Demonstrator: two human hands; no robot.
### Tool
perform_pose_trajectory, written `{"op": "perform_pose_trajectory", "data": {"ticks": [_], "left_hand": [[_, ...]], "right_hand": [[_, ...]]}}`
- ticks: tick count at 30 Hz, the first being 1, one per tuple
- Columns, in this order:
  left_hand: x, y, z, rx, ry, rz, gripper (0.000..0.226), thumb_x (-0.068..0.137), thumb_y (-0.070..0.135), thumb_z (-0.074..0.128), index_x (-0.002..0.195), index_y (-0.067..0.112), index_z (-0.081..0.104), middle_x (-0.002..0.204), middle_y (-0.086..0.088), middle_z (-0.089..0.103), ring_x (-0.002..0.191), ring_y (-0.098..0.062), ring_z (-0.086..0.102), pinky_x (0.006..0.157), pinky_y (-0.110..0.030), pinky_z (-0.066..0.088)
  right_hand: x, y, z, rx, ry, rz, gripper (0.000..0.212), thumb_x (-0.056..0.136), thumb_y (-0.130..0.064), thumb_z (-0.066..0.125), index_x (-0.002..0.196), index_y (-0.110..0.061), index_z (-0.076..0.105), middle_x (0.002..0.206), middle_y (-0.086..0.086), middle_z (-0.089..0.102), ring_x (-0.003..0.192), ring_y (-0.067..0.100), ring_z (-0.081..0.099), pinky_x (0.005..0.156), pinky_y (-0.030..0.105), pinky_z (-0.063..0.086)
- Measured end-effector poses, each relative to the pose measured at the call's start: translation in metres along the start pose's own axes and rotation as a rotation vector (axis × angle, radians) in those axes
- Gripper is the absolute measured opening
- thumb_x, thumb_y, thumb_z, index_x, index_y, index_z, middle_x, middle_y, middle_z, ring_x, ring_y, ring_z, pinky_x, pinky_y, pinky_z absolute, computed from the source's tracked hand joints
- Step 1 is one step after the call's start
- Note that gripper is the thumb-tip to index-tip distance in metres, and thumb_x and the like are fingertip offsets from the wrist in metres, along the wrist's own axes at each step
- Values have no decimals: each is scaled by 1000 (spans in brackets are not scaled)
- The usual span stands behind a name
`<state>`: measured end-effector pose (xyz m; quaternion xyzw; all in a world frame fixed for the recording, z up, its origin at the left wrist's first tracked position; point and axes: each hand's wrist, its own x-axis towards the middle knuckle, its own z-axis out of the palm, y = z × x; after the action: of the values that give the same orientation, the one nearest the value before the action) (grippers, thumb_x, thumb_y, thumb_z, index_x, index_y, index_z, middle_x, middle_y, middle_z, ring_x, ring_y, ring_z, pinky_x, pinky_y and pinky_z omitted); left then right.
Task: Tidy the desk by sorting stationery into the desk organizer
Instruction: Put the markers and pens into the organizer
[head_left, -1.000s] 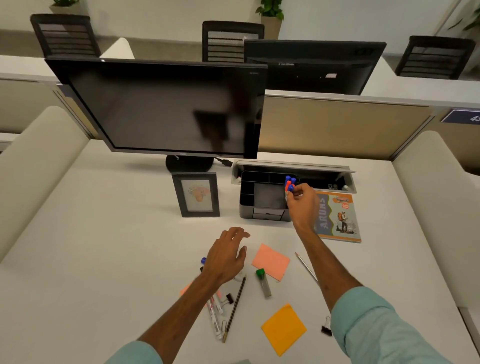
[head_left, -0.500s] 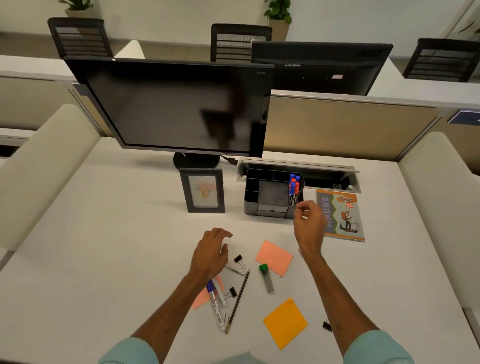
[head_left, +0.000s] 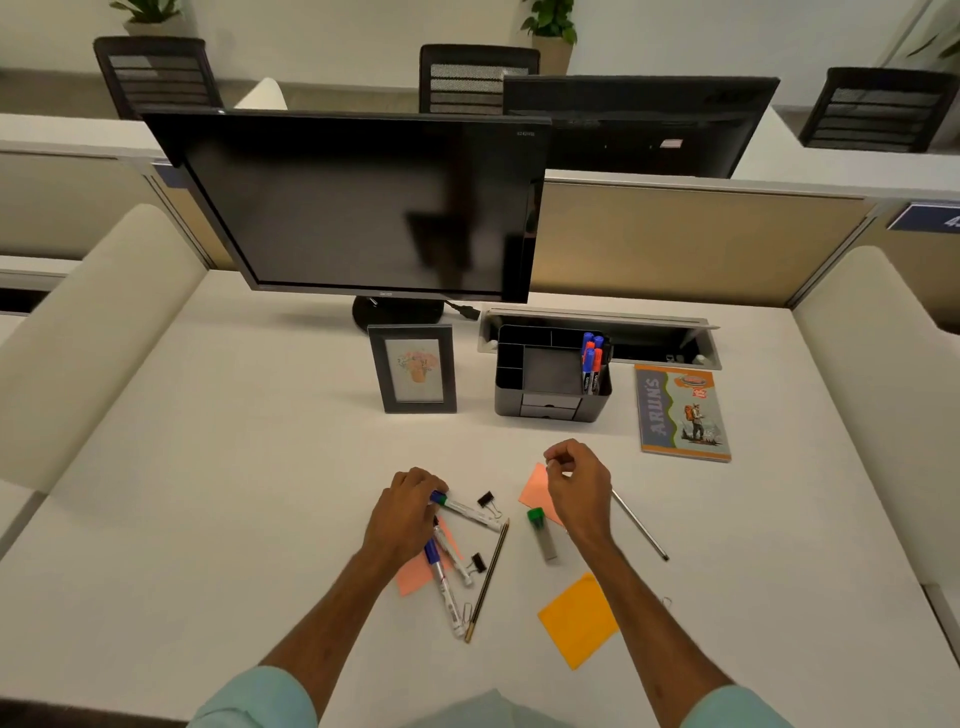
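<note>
Gripping the cap end of the white marker with the green cap (head_left: 467, 512), the left hand (head_left: 402, 517) curls its fingers round it, low on the white desk (head_left: 260, 519). The marker lies nearly flat. Its long side runs from about 10 o'clock, where the cap points, to about 4 o'clock, where the tail points.

The right hand (head_left: 576, 491) hovers at 3 o'clock from the marker, fingers loosely curled (nothing in them that I can see). So the left hand is the nearer one.

The black plastic desk organizer (head_left: 550, 410) sits farther back, between 1 and 2 o'clock from the left hand and well apart from it. Blue and red capped markers (head_left: 592, 364) stand upright in its right-hand pocket. I think the green one must be lifted, tipped upright and carried that way.
</note>
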<state>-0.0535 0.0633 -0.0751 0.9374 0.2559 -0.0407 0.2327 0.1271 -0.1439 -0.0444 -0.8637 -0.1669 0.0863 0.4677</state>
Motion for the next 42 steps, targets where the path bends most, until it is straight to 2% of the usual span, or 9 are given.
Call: {"op": "perform_pose_trajectory", "data": {"ticks": [9,13,17,22,26,30,34,37,42], "left_hand": [[15,-5,-8,14,-12,84,21,99,17,62,117,29,62,126,7,56,113,-14,50,92,-30,49],[18,-10,-21,-142,17,149,16,104,22,57,116,32,61,114,14,62,105,-7,56,91,-30,52],[20,1,-42,-402,97,166,11,104,27,59,110,33,66,106,19,66,102,-5,63,86,-28,55],[32,33,-55,-497,133,134,16,102,38,63,117,38,63,102,17,68,99,-7,65,84,-25,56],[44,60,-60,-519,155,175,23,102,41,62,124,33,61,101,15,68,95,-8,66,85,-25,58],[57,86,-59,-524,168,230,24,103,37,62,126,32,59,109,15,69,100,-5,66,85,-24,58],[70,106,-47,-484,138,264,34,106,44,52,138,32,53,130,11,65,116,-5,60,97,-30,54],[75,119,-39,-387,150,297,45,108,47,47,149,28,47,146,7,56,132,-9,49,109,-28,41],[82,128,-29,-281,138,404,45,110,41,46,152,25,44,153,6,49,141,-12,42,115,-33,36]], "right_hand": [[-2,2,6,-37,-59,4,20,93,-4,66,96,-24,69,98,-10,71,93,3,64,81,16,49],[0,-3,10,-21,-111,-7,18,94,-4,66,97,-21,71,98,-9,72,94,7,67,84,20,55],[0,-18,18,2,-218,-103,19,93,-4,69,100,-22,71,100,-13,71,94,3,67,82,16,55],[1,-42,32,-26,-369,-202,24,95,-27,74,119,-24,71,112,-12,69,98,2,65,81,10,50],[7,-47,28,-46,-307,-270,25,95,-35,73,118,-26,72,109,-10,70,94,6,65,84,21,55],[17,-44,12,-41,-254,-256,36,96,-42,71,129,-29,67,112,-10,72,91,7,66,80,19,54],[29,-34,-10,-45,-156,-229,29,96,-31,72,124,-22,67,110,-9,72,87,7,66,75,22,53],[47,-28,-31,-7,-48,-173,27,95,-21,73,122,-20,66,105,-11,70,87,5,66,78,26,58],[92,-36,-71,71,168,-129,22,98,-19,71,118,-17,65,103,-7,69,88,1,66,70,8,51]]}}
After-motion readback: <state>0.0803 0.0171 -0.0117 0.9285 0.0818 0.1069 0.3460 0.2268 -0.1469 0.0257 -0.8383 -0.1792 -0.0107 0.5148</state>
